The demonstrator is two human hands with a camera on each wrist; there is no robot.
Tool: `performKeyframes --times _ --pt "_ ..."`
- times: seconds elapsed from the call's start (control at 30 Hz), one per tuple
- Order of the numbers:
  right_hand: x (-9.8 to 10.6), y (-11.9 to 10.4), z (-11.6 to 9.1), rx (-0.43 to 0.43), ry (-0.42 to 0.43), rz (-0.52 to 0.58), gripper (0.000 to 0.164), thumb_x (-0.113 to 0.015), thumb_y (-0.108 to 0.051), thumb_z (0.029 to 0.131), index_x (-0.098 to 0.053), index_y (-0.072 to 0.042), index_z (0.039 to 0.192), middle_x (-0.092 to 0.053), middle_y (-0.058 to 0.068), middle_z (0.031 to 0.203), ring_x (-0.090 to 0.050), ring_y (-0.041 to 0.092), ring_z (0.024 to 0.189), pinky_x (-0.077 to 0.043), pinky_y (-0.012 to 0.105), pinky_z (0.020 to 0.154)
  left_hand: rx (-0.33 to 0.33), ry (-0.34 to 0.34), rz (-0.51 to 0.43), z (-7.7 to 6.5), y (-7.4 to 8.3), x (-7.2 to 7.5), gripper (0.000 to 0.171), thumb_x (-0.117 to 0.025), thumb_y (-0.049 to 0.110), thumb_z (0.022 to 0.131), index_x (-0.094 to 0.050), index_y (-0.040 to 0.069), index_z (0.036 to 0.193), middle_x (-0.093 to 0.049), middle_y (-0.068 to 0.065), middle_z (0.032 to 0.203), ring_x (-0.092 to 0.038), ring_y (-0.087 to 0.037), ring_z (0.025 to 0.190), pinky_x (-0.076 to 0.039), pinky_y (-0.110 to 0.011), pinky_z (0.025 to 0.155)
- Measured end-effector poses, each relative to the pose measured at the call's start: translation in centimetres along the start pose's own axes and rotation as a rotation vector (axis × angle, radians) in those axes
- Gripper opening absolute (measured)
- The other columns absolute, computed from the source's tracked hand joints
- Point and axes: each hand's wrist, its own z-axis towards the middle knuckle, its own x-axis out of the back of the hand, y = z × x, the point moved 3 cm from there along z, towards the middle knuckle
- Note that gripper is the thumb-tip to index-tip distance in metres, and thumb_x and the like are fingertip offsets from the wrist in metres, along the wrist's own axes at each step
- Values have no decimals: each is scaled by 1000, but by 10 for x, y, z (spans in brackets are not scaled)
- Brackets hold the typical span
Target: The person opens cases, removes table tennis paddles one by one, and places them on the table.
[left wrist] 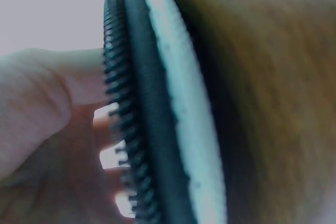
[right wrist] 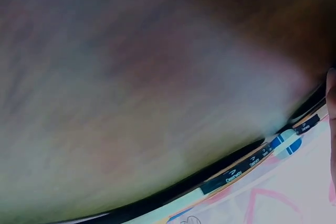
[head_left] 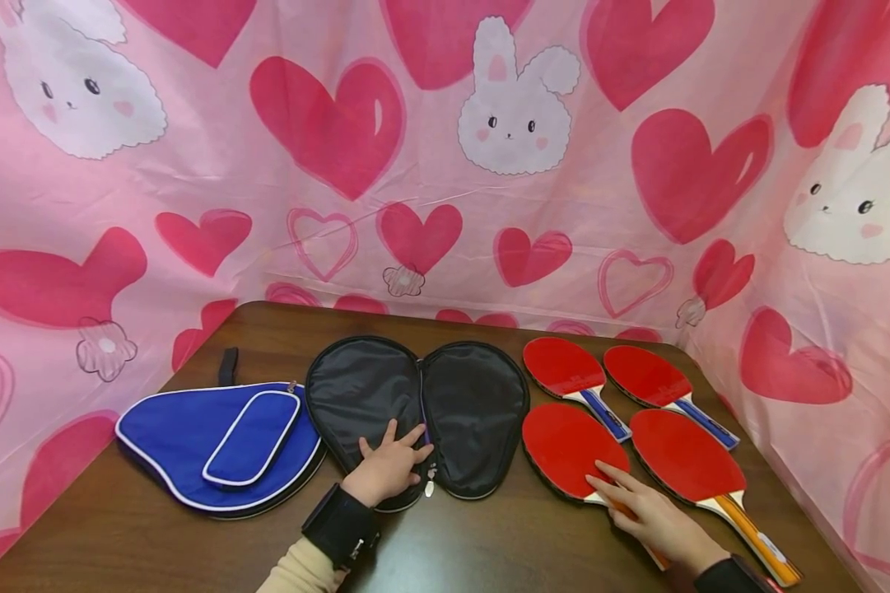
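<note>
My left hand [head_left: 389, 465] rests with spread fingers on the left half of an unzipped paddle case [head_left: 476, 412], which lies unfolded with its black lining up. Close up in the left wrist view, the case's zipper teeth [left wrist: 123, 77] and white piping [left wrist: 184, 108] cross in front of that hand. My right hand [head_left: 655, 515] lies over the handle of the near-left red table tennis paddle [head_left: 566, 445], fingers extended and touching it. Its thumb's grip is hidden. At the right wrist view's edge one finger [right wrist: 332, 124] shows, beside paddle rims [right wrist: 236, 171].
A closed blue paddle case [head_left: 170, 432] with a zipped pocket lies at the left. Three more red paddles, one at the back [head_left: 563, 366], one far right [head_left: 646, 375] and one near right [head_left: 685, 453], lie on the brown table [head_left: 474, 548]. Pink curtains [head_left: 430, 173] hang behind.
</note>
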Motion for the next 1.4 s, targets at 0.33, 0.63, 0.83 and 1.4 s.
performKeyframes --times 0.33,0.63,0.83,1.4 --pt "3 2 -14 -27 -47 -31 50 -67 -19 93 -53 -16 141 -52 20 134 -59 28 110 -53 33 83 3 -9 -1 0 0 0 43 -74 15 84 -67 14 127 -45 -7 146 -29 -49 136 -26 -79 90" --pt "3 -1 -20 -76 -51 -71 50 -69 -21 91 -55 -19 139 -55 16 133 -60 27 109 -54 35 81 0 -9 -9 -2 0 3 43 -74 14 84 -66 14 127 -45 -8 146 -29 -50 136 -25 -80 90" --pt "7 -4 -13 -119 -41 -118 36 -64 -34 94 -66 -19 127 -61 13 126 -62 30 106 -54 44 80 -11 -19 -14 -2 -2 2 43 -73 15 85 -66 14 128 -45 -8 147 -28 -50 136 -25 -80 90" --pt "6 -66 89 -149 101 -180 28 -72 -16 87 -70 -6 113 -65 8 109 -56 25 96 -53 39 80 -31 28 -153 -11 -24 15 53 -67 18 91 -51 6 141 -29 -21 154 -18 -55 137 -22 -74 99"
